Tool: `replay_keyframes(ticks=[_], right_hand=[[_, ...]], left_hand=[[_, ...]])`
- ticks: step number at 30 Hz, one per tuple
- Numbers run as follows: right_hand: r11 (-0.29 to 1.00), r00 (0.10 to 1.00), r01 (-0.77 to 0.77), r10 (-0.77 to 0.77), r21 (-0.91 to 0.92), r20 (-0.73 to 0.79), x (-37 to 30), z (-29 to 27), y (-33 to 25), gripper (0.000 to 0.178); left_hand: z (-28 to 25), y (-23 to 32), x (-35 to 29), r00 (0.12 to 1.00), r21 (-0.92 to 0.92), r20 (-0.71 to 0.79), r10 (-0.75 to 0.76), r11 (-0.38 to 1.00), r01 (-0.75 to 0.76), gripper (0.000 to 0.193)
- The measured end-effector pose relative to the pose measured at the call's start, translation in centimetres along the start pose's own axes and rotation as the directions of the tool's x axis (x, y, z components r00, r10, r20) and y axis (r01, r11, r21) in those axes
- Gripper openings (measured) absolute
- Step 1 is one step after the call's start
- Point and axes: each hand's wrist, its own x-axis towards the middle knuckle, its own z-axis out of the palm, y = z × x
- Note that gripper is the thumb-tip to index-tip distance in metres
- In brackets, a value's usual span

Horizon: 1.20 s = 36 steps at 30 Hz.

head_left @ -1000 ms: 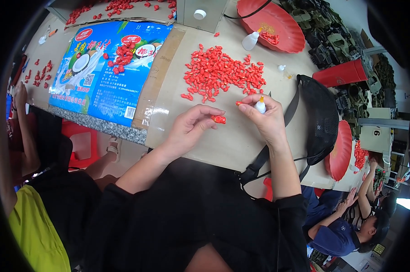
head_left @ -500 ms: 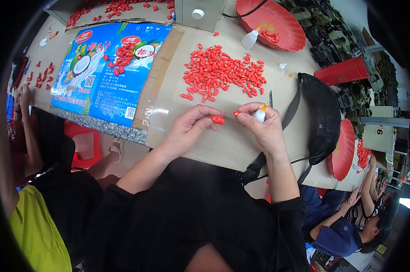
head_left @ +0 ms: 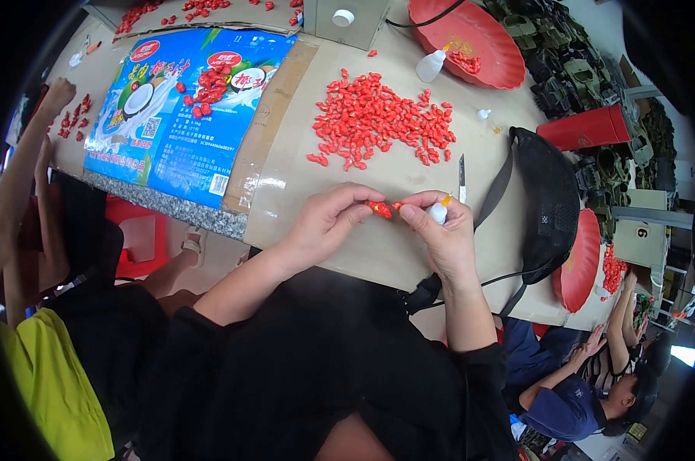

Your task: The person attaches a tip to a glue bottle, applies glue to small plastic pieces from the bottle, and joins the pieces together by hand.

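Between the thumb and forefinger of my left hand (head_left: 328, 223) is a small, glossy red moulded piece (head_left: 379, 208). My right hand (head_left: 449, 234) pinches a smaller red piece (head_left: 397, 205) at its fingertips, its end almost against the first; whether they touch I cannot tell. Tucked in the same right hand is a small white squeeze bottle (head_left: 439, 212) with an orange-yellow nozzle, partly covered by the fingers. Just beyond both hands a wide heap of similar red pieces (head_left: 382, 115) lies on the brown table covering (head_left: 286, 192).
A knife blade (head_left: 462, 178) lies right of the heap, near a black mesh bag (head_left: 547, 203). Farther off are a second white bottle (head_left: 430, 65), a red scalloped tray (head_left: 501, 69) and a red cylinder (head_left: 582, 128). Left lies blue printed cardboard (head_left: 178, 138); people sit on both sides.
My hands have drawn closer together, bringing the two red pieces nearly end to end. The left piece has turned. At far left another person's arm has risen over the table.
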Motion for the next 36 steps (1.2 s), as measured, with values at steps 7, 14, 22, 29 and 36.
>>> replay_keyframes(ticks=[7, 14, 22, 29, 36], right_hand=[[0.975, 0.993, 0.116, -0.116, -0.19, 0.008, -0.45, 0.24, -0.04, 0.008], [0.946, 0.982, 0.188, -0.19, -0.265, 0.017, -0.44, 0.75, 0.02, 0.007], [0.939, 0.985, 0.17, -0.173, -0.298, 0.017, -0.4, 0.81, 0.04, 0.006], [0.92, 0.98, 0.195, -0.199, -0.341, 0.022, -0.47, 0.89, 0.11, 0.006], [0.872, 0.966, 0.249, -0.254, -0.421, 0.045, -0.39, 0.93, 0.13, 0.006]], left_hand=[[0.06, -0.06, 0.13, 0.997, 0.088, -0.012, 0.076, 0.993, -0.074, 0.018], [0.2, -0.14, 0.21, 0.994, 0.058, -0.049, 0.094, 0.994, -0.091, 0.015], [0.19, -0.18, 0.22, 0.993, 0.068, -0.035, 0.117, 0.991, -0.115, 0.016], [0.17, -0.22, 0.27, 0.987, 0.108, -0.03, 0.16, 0.982, -0.156, 0.017], [0.22, -0.38, 0.19, 0.982, 0.109, -0.04, 0.187, 0.977, -0.182, 0.017]])
